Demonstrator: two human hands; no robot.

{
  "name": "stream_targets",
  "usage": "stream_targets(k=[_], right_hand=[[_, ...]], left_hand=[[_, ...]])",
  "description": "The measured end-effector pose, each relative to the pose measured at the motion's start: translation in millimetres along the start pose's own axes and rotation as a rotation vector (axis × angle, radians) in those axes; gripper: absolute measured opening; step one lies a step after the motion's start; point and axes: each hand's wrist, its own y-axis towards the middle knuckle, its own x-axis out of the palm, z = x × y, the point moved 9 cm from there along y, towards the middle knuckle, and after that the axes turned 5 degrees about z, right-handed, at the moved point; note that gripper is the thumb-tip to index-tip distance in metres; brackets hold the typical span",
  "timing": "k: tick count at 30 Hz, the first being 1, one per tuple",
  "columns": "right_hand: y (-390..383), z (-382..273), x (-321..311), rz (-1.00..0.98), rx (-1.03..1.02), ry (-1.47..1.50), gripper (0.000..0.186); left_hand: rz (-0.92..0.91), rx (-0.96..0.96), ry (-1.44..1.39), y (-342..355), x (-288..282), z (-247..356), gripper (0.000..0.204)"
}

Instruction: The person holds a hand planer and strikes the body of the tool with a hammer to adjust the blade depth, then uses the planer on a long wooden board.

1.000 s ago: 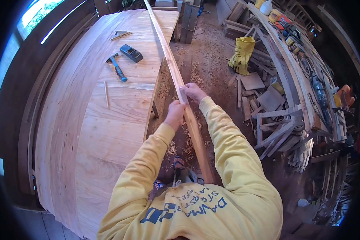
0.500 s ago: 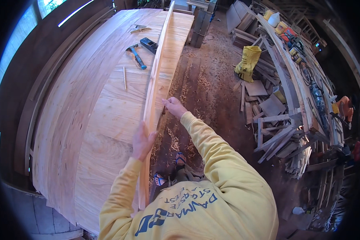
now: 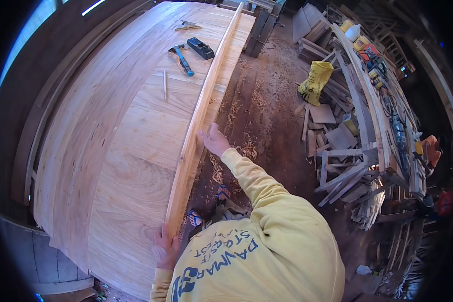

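A long pale wooden strip (image 3: 196, 118) stands lengthwise on a large, curved wooden panel (image 3: 118, 201), near its right edge. My left hand (image 3: 165, 246) is closed around the strip's near end, next to my body. Further up, my right hand (image 3: 215, 140) is at the strip's right side, fingers apart and fingertips at or very near the wood. On the panel left of the strip lie a blue-handled hammer (image 3: 182, 60), a black hand plane (image 3: 201, 48) and a thin wooden stick (image 3: 164, 84). Beyond them is a small tool with a wooden part (image 3: 187, 27).
Wood shavings (image 3: 247, 150) litter the floor right of the panel. A yellow sack (image 3: 315, 83) stands beside piled offcuts (image 3: 340, 138). On the right, a long workbench (image 3: 375, 108) carries power tools, cables and bottles. A dark timber wall (image 3: 22, 110) runs along the left.
My left hand has slid down the strip to its near end. My right hand has shifted slightly, its fingers opening from a pinch. The view has shifted a little, moving the tools in the picture.
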Motion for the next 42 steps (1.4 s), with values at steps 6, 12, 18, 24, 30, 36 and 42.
stream_targets(k=[6,12,18,24,30,36,42], right_hand=[[-26,-34,-8,-0.093,-0.047,-0.167,0.09],[-34,-48,-7,-0.131,-0.091,-0.346,0.087],[-16,-127,12,0.027,-0.673,-0.424,0.068],[-40,-111,47,0.007,-0.707,-0.449,0.053],[-49,-112,42,0.007,-0.715,-0.409,0.052],[-6,-103,36,-0.004,-0.718,-0.427,0.052],[11,-88,39,-0.001,-0.644,-0.427,0.049]], left_hand=[[0.091,0.103,0.166,-19,-1,-2,0.074],[0.058,0.031,-0.042,-53,18,-46,0.077],[0.192,0.29,0.1,-51,1,-27,0.078],[0.184,0.207,0.065,-74,-10,-44,0.067],[0.29,0.032,-0.04,-95,-17,-77,0.058],[0.392,-0.188,-0.361,-76,28,-90,0.046],[0.323,-0.204,-0.342,-56,23,-74,0.046]])
